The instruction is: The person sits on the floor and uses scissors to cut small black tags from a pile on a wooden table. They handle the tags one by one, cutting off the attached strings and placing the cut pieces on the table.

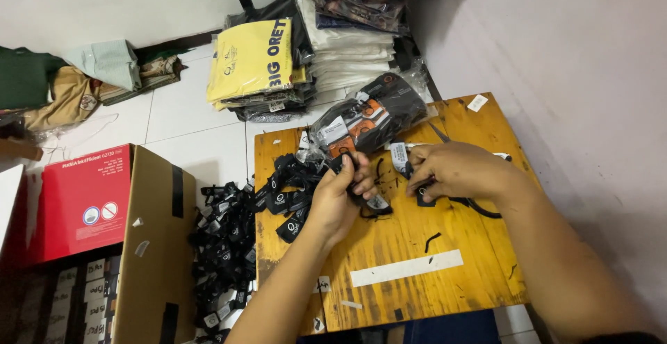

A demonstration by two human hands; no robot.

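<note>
Working over a small orange-stained wooden counter [417, 247], the person is pinching a small black fabric tag [376, 203] between the curled fingers of the left hand [340, 194], which is closed on it near the counter's middle. The right hand [455, 172] is lying knuckles up just beside it, fingers bent down onto another small black tag [424, 199] and a thin black cord [479, 208]; whether it is actually gripping them cannot be told. A heap of black tags with round white marks [288, 194] is sitting at the counter's left edge, touching the left hand, and more of the same black tags [222, 247] are lying spilled on the white tiled floor [187, 118] below. A clear plastic bag of black and orange items [368, 115] is resting at the counter's far edge. A strip of white tape [406, 268] is stuck across the near part. A red cardboard box [87, 201] is standing open at left, and stacks of folded garments in plastic [278, 62] are piled by the wall.
</note>
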